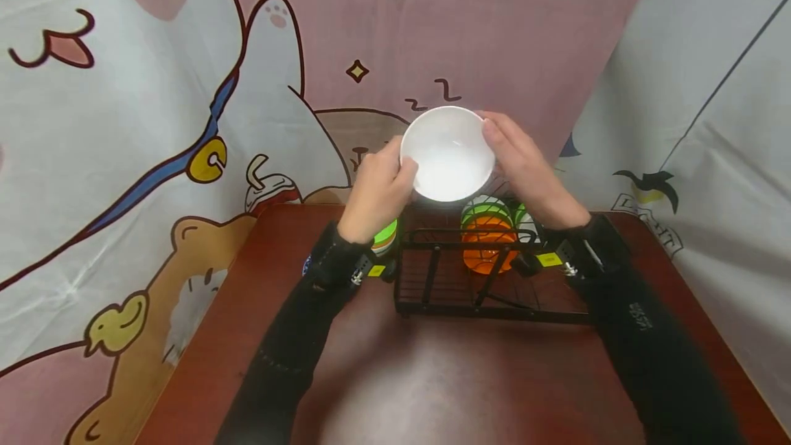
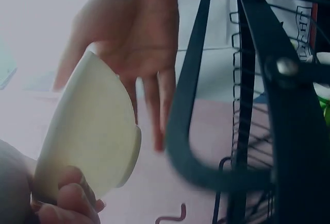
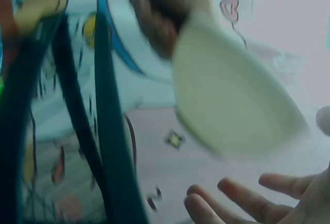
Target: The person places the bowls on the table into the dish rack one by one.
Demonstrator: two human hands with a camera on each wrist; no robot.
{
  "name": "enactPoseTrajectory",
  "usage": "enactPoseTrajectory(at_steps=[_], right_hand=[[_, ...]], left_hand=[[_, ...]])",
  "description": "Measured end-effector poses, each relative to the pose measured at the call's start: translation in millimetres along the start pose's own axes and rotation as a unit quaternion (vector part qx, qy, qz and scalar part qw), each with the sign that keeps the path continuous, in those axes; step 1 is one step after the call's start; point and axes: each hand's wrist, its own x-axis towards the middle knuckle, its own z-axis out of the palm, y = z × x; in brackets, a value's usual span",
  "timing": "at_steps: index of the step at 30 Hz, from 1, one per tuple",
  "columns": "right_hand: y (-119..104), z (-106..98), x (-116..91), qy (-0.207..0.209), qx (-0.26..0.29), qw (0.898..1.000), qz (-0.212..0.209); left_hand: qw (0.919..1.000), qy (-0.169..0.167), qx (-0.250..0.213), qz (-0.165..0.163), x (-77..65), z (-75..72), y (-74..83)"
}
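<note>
From my end, via the head cam, this looks like a small draped booth w/ a kitchen-type set-up, tho I can't tell if it's in a home, lab, etc. Cartoon-print cloth [image 1: 494, 33] hangs at the back & L, whitish cloth [image 1: 711, 40] on the R, round a reddish-brown table [image 1: 482, 376]. Kitchen side = blk wire rack [image 1: 445, 310], orange dish [image 1: 485, 259] & white bowl [image 1: 451, 156].

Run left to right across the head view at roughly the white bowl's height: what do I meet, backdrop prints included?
Printed yellow bell → printed drink cup → left hand → white bowl → right hand → printed bird.
</note>
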Motion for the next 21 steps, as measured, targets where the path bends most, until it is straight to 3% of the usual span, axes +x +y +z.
enactPoseTrajectory(at_steps=[3, 6, 14, 17, 21], right_hand=[[1, 12, 2, 0.005, 0.055, 0.998, 0.019], [4, 19, 3, 0.028, 0.076, 0.996, 0.026], [11, 22, 4, 0.064, 0.041, 0.997, 0.016], [12, 21, 3, 0.07, 0.028, 0.997, 0.019], [15, 13, 1, 0.078, 0.022, 0.996, 0.032]], left_hand=[[0.9999, -0.011, -0.002, 0.001, 1.1, 7.2, 2.9], [0.9997, -0.02, -0.012, -0.008, -0.1, 11.7, 2.9], [0.999, -0.027, -0.03, -0.021, -1.3, 15.5, -0.4], [0.9994, -0.03, -0.014, -0.008, -1.8, 14.8, -1.1], [0.9985, -0.043, 0.013, 0.032, -4.2, 10.5, -5.0]])
